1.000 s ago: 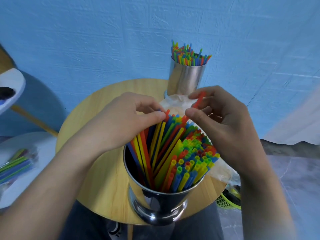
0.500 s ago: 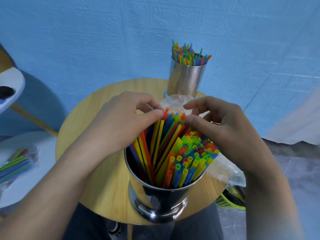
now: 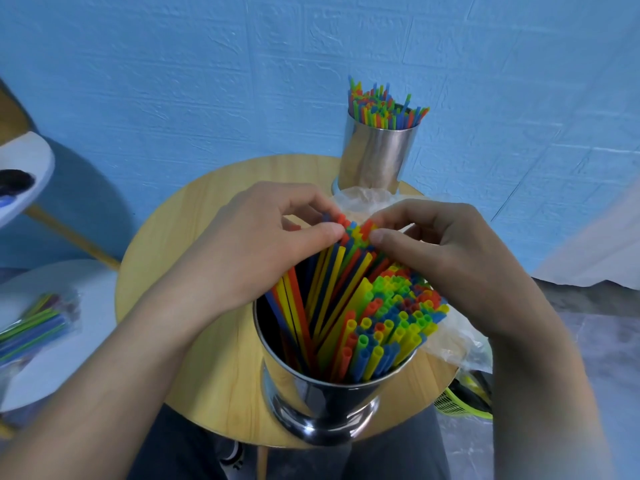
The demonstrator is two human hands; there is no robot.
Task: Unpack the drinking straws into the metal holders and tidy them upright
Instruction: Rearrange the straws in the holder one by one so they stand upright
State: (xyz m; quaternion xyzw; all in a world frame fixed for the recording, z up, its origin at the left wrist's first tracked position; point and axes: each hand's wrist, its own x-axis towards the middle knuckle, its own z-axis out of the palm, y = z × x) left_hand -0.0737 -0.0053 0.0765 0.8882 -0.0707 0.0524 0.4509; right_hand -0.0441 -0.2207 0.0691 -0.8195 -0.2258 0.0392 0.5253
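Note:
A shiny metal holder [image 3: 325, 400] stands at the near edge of the round wooden table [image 3: 214, 348], packed with coloured straws [image 3: 381, 327]. Some straws lean away from me toward the table's middle. My left hand [image 3: 256, 244] pinches the tops of these leaning straws from the left. My right hand [image 3: 443, 261] pinches the same straw tops from the right, thumb and fingers curled round them. A second metal holder [image 3: 377, 157], full of upright straws [image 3: 384, 107], stands at the table's far edge.
Crumpled clear plastic wrapping [image 3: 453, 344] lies on the table under and behind my right hand. A sealed pack of straws [image 3: 31, 327] rests on a white surface at the left. A green basket [image 3: 464, 400] sits on the floor at the right. A blue wall rises behind.
My right hand dropped from holding one red straw above the bunch to pinching the leaning straw tops. Both hands have drawn those tops closer together.

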